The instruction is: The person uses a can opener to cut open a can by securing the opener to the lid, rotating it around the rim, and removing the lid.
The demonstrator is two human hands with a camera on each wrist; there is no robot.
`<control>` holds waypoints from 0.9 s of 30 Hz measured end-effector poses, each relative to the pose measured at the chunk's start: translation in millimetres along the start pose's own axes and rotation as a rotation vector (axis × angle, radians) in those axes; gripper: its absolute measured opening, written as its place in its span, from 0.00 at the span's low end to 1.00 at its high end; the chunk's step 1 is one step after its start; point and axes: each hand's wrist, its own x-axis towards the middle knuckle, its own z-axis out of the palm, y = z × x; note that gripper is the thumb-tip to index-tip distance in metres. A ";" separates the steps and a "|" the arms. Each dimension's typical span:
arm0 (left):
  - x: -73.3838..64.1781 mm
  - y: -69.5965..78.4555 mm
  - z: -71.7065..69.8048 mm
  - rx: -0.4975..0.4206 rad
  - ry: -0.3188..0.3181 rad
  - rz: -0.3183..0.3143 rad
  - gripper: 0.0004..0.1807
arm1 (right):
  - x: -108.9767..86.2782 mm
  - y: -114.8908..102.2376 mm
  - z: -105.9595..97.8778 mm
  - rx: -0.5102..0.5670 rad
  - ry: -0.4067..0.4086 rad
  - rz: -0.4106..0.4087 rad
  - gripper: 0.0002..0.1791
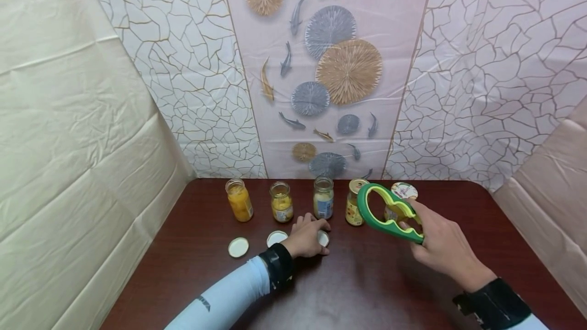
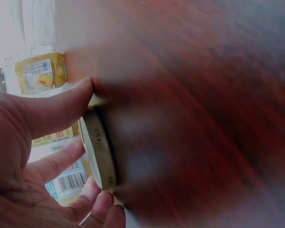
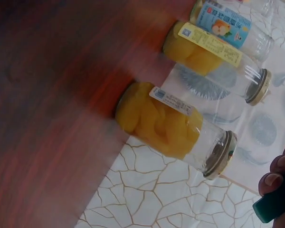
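My left hand (image 1: pixel 306 237) is low over the table, its thumb and fingers around the edge of a jar lid (image 2: pixel 99 149). That lid lies on the tabletop, partly hidden by the hand in the head view. Behind it stands a lidless glass jar (image 1: pixel 323 200) with a blue label. In my right hand (image 1: pixel 442 241) is a green jar opener (image 1: pixel 390 225), its yellow-green scalloped inside edges showing. The opener is held up in front of a lidded jar (image 1: pixel 404 190) and beside another lidded jar (image 1: pixel 354 205). Yellow fruit pieces fill both lidded jars in the right wrist view.
Two more lidless jars with yellow-orange contents stand at the left: an outer jar (image 1: pixel 240 201) and an inner jar (image 1: pixel 282 203). Two loose lids, a left lid (image 1: pixel 238 247) and a right lid (image 1: pixel 276 238), lie before them. A patterned cloth (image 1: pixel 321 141) hangs behind the dark table (image 1: pixel 367 284).
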 end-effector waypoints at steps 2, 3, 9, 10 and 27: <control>-0.5 0.0 0.2 0.005 0.004 0.006 0.28 | -1.8 -0.7 1.2 0.000 -0.008 0.009 0.43; -0.9 0.2 0.8 0.008 0.007 0.006 0.28 | -2.5 -0.6 1.7 0.001 -0.011 0.014 0.44; -8.9 5.6 3.9 0.047 0.041 -0.007 0.35 | -3.5 0.2 2.8 -0.025 -0.012 0.014 0.46; -10.9 7.6 3.9 0.065 0.042 -0.009 0.37 | -2.8 0.5 2.7 -0.037 -0.014 0.011 0.46; -80.7 37.2 -3.7 0.028 0.011 0.007 0.50 | 6.1 6.2 -5.9 -0.132 -0.071 0.029 0.51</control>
